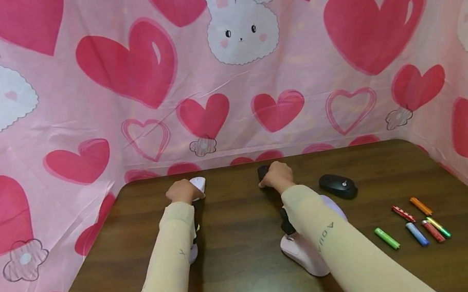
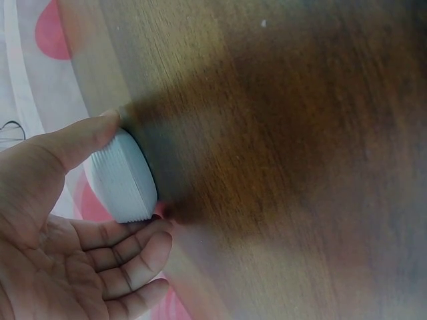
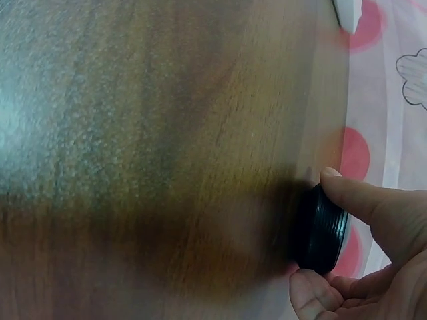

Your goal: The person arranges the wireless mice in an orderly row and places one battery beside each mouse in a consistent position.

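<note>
Near the far edge of the table, my left hand (image 1: pixel 184 191) pinches a white computer mouse (image 1: pixel 198 186) by its sides, thumb opposite fingers. The left wrist view shows the ridged side of this white mouse (image 2: pixel 123 177) between thumb and fingertips. To the right, my right hand (image 1: pixel 278 177) grips a black computer mouse (image 1: pixel 263 173), partly hidden by the hand. In the right wrist view, thumb and fingers hold that black mouse (image 3: pixel 320 230) by its ends or sides, close to the tabletop; whether it touches is unclear.
Under the right forearm lie a pink mouse (image 1: pixel 305 256) and a partly covered lilac mouse (image 1: pixel 335 206). Another pale mouse (image 1: pixel 193 253) shows beside the left forearm. A second black mouse (image 1: pixel 337 186) and several coloured batteries, including a green one (image 1: pixel 387 238), lie at right. Heart-patterned cloth (image 1: pixel 250 75) surrounds the table.
</note>
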`<state>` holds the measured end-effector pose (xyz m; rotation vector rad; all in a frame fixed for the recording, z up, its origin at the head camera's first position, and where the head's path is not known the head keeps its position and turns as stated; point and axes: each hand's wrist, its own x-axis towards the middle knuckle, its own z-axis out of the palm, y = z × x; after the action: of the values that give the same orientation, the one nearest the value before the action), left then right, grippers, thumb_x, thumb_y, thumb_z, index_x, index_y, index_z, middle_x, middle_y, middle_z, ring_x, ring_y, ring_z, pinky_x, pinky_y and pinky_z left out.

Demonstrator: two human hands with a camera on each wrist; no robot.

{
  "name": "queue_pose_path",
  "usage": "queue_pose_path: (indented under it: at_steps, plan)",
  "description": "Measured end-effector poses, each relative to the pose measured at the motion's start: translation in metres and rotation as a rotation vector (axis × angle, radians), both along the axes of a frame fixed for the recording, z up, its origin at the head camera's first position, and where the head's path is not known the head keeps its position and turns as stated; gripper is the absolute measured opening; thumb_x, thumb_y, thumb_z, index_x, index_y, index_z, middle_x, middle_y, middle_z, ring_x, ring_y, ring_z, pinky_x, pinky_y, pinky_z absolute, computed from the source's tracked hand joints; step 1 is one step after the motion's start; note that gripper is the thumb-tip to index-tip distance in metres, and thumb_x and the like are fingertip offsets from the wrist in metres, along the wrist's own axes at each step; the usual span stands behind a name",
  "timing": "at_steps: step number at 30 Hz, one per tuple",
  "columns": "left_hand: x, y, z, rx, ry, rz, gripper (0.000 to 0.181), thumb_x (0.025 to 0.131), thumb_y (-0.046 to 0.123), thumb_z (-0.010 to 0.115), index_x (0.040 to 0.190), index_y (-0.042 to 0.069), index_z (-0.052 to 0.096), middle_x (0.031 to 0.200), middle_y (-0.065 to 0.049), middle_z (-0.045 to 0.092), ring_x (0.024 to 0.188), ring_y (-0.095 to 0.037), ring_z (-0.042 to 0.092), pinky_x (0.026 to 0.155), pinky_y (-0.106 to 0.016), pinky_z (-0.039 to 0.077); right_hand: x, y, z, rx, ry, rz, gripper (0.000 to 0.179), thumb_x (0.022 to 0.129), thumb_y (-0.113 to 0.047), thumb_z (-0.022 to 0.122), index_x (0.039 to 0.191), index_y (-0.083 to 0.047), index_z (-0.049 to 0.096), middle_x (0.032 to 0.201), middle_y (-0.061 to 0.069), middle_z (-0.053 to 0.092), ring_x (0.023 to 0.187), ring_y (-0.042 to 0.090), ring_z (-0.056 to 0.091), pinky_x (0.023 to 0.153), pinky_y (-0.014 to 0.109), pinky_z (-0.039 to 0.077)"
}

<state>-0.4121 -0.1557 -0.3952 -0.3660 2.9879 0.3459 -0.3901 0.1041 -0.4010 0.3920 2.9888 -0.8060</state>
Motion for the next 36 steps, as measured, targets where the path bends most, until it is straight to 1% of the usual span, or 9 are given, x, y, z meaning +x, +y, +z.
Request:
queue_pose_path:
  at_steps: [5, 9, 16, 22, 27, 31, 36]
  plan:
    - [-0.005, 0.000, -0.002, -0.005, -0.003, -0.004, 0.071, 0.071, 0.041, 0.080, 0.119, -0.006, 0.057, 0.112, -0.020, 0.061, 0.096, -0.032, 0.058, 0.084, -0.045, 0.046, -0.002, 0.001, 0.001, 0.006, -0.015, 0.005, 0.069, 0.072, -0.037, 0.086, 0.120, 0.005, 0.060, 0.112, 0.023, 0.063, 0.094, 0.035, 0.061, 0.079, 0.044, 0.052]
    - [-0.007, 0.000, -0.002, -0.010, -0.001, -0.006, 0.072, 0.071, 0.041, 0.080, 0.120, -0.007, 0.057, 0.113, -0.021, 0.061, 0.097, -0.031, 0.058, 0.084, -0.045, 0.047, -0.003, 0.002, 0.001, 0.009, -0.020, 0.005, 0.070, 0.072, -0.038, 0.086, 0.120, 0.006, 0.059, 0.113, 0.023, 0.062, 0.096, 0.035, 0.060, 0.081, 0.044, 0.051]
    - [-0.002, 0.000, 0.001, -0.004, 0.011, -0.005, 0.071, 0.071, 0.041, 0.079, 0.119, -0.007, 0.057, 0.111, -0.021, 0.062, 0.095, -0.032, 0.059, 0.083, -0.045, 0.047, -0.005, 0.003, 0.000, 0.019, -0.012, 0.005, 0.074, 0.071, -0.042, 0.085, 0.121, 0.006, 0.059, 0.115, 0.023, 0.061, 0.099, 0.035, 0.059, 0.084, 0.044, 0.050]
    - [0.001, 0.000, 0.000, 0.001, 0.015, -0.007, 0.070, 0.072, 0.041, 0.079, 0.119, -0.006, 0.058, 0.112, -0.021, 0.061, 0.097, -0.032, 0.059, 0.084, -0.045, 0.046, -0.004, 0.003, -0.003, 0.032, -0.016, 0.012, 0.073, 0.072, -0.044, 0.084, 0.119, 0.006, 0.060, 0.116, 0.023, 0.061, 0.099, 0.034, 0.059, 0.083, 0.043, 0.050]
    - [0.003, 0.001, 0.000, 0.000, 0.018, -0.003, 0.070, 0.072, 0.040, 0.080, 0.118, -0.008, 0.058, 0.113, -0.022, 0.061, 0.100, -0.033, 0.058, 0.083, -0.045, 0.046, 0.000, 0.003, -0.003, 0.006, -0.021, 0.003, 0.074, 0.073, -0.046, 0.083, 0.120, 0.006, 0.059, 0.116, 0.023, 0.061, 0.098, 0.034, 0.059, 0.083, 0.044, 0.050]
    - [0.003, 0.001, 0.000, 0.000, 0.018, -0.004, 0.070, 0.072, 0.040, 0.080, 0.118, -0.008, 0.058, 0.113, -0.022, 0.062, 0.100, -0.033, 0.058, 0.083, -0.045, 0.046, 0.002, 0.005, 0.000, -0.002, -0.016, 0.019, 0.073, 0.074, -0.047, 0.082, 0.119, 0.006, 0.059, 0.114, 0.023, 0.061, 0.096, 0.034, 0.059, 0.082, 0.044, 0.050]
    - [0.002, 0.001, 0.001, 0.005, 0.019, -0.001, 0.070, 0.071, 0.040, 0.081, 0.117, -0.008, 0.058, 0.111, -0.022, 0.062, 0.098, -0.033, 0.059, 0.082, -0.045, 0.047, 0.004, 0.012, 0.010, -0.016, -0.001, 0.058, 0.066, 0.077, -0.046, 0.079, 0.115, 0.005, 0.061, 0.110, 0.022, 0.062, 0.094, 0.035, 0.059, 0.082, 0.045, 0.050]
